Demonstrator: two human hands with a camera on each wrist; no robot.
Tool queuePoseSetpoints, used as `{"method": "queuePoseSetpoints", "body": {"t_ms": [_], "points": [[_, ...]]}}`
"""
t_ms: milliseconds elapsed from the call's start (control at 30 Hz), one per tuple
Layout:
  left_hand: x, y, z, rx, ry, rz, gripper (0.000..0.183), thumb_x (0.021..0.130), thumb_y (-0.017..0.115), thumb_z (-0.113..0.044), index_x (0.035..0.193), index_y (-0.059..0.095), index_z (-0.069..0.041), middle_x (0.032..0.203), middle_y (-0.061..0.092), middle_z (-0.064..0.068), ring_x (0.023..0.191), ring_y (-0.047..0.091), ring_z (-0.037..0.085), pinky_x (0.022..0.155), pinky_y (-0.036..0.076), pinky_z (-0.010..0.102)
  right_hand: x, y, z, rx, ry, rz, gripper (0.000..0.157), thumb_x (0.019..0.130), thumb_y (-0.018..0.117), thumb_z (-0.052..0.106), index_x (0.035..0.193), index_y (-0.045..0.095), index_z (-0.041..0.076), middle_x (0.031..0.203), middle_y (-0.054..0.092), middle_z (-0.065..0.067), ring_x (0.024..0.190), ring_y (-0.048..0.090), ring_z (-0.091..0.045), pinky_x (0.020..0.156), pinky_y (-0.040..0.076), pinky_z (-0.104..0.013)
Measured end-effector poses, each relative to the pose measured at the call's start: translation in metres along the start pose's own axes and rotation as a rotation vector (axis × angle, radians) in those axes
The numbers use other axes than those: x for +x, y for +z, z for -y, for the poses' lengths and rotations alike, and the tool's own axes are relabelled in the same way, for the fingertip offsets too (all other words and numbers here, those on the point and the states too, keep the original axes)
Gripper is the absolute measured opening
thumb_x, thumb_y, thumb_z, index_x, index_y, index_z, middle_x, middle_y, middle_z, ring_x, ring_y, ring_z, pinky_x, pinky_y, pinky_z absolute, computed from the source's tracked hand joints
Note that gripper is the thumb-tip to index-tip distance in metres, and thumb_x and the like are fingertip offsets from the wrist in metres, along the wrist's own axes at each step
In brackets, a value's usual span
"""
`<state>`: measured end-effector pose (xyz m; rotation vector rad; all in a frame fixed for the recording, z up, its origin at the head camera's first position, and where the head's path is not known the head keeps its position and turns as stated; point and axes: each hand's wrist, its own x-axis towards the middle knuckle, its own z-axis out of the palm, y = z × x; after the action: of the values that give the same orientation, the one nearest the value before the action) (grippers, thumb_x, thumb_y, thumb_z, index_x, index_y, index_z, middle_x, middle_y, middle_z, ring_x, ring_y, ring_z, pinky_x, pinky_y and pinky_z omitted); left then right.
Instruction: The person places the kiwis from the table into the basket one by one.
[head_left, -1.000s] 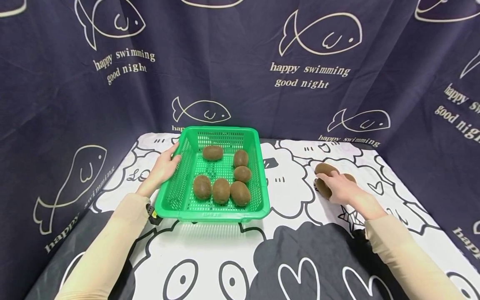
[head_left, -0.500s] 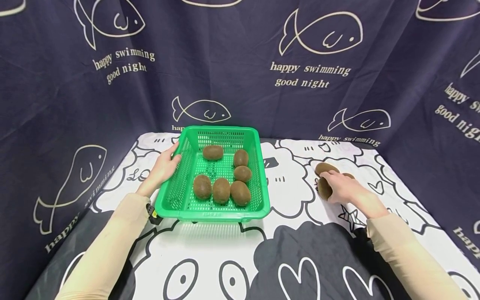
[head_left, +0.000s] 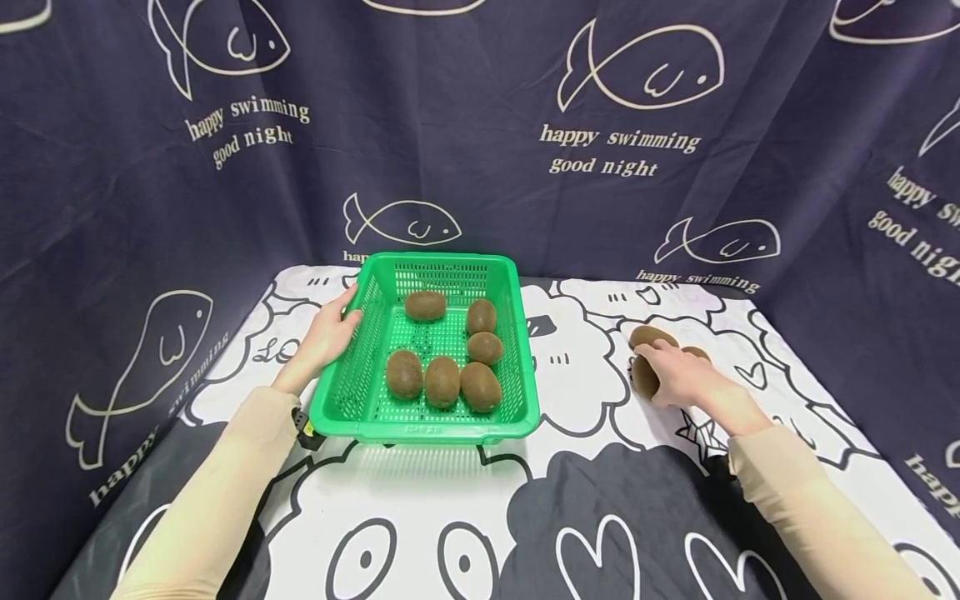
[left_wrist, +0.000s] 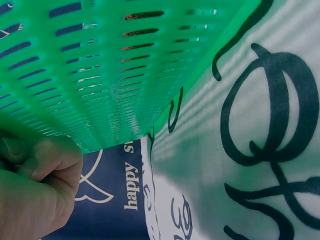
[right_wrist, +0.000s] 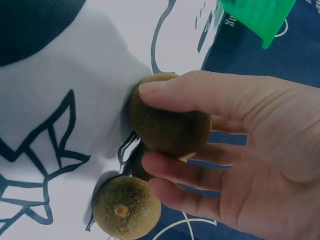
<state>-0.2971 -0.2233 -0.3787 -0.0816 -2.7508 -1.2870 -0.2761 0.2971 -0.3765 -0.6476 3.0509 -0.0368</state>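
Observation:
A green perforated plastic basket (head_left: 442,431) stands left of the middle in the head view, with several brown kiwis (head_left: 442,382) in it. My left hand (head_left: 330,333) grips its left rim; in the left wrist view the curled fingers sit at the rim and are partly hidden. To the right, my right hand (head_left: 681,377) holds a kiwi (right_wrist: 170,122) between thumb and fingers. Behind it lies a second kiwi (head_left: 652,336), and a third kiwi (head_left: 697,352) is partly covered by the hand. Another view of a loose kiwi (right_wrist: 127,207) shows below the fingers in the right wrist view.
A white and dark-grey patterned cloth (head_left: 577,392) covers the table. Dark blue curtains (head_left: 480,125) with fish prints hang behind and at both sides. A stretch of cloth separates the basket from the loose kiwis on the right.
My right hand has shifted slightly right, then slightly back left, with the front kiwi moving along with it. The left hand and the basket have stayed in place.

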Motion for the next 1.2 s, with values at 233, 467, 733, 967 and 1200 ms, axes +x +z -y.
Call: {"method": "queuePoseSetpoints", "body": {"t_ms": [233,467,733,967,1200], "points": [[0.000,0.000,0.001,0.003,0.002,0.000,0.058,0.100,0.039,-0.018,0.154,0.021,-0.011,0.156,0.027,0.022,0.123,0.048,0.041,0.106,0.038,0.053,0.005,-0.006,0.006,0.032,-0.025,-0.056,0.080,0.056,0.080,0.012,0.130,0.052,0.001,0.122,0.056,-0.023,0.100,0.060,-0.038,0.069,0.052,-0.057],[0.000,0.001,0.003,0.002,-0.008,0.003,0.058,0.100,0.039,-0.018,0.154,0.020,-0.012,0.156,0.027,0.022,0.130,0.044,0.041,0.110,0.035,0.054,0.010,-0.014,0.014,0.061,-0.052,-0.137,0.079,0.059,0.082,0.010,0.131,0.050,0.001,0.119,0.058,-0.020,0.094,0.061,-0.034,0.070,0.053,-0.052],[0.000,0.000,0.001,0.007,0.001,0.000,0.058,0.099,0.039,-0.017,0.154,0.020,-0.011,0.156,0.027,0.022,0.135,0.039,0.041,0.112,0.032,0.054,0.019,-0.023,0.020,0.116,-0.104,-0.327,0.082,0.063,0.085,0.010,0.134,0.046,0.003,0.122,0.054,-0.020,0.098,0.060,-0.036,0.078,0.051,-0.056],[0.001,0.000,0.001,-0.001,0.004,-0.008,0.058,0.099,0.040,-0.017,0.154,0.022,-0.011,0.156,0.027,0.021,0.132,0.042,0.041,0.111,0.034,0.053,0.028,-0.023,0.022,0.178,-0.138,-0.444,0.082,0.062,0.084,0.008,0.135,0.046,0.003,0.123,0.052,-0.020,0.098,0.058,-0.037,0.078,0.050,-0.055],[0.000,0.001,0.001,-0.008,0.000,-0.009,0.058,0.099,0.040,-0.018,0.154,0.022,-0.012,0.156,0.028,0.020,0.125,0.047,0.040,0.107,0.038,0.052,0.034,-0.023,0.029,0.189,-0.153,-0.466,0.082,0.060,0.085,0.006,0.132,0.047,0.001,0.121,0.053,-0.023,0.102,0.057,-0.039,0.084,0.049,-0.055]]}}
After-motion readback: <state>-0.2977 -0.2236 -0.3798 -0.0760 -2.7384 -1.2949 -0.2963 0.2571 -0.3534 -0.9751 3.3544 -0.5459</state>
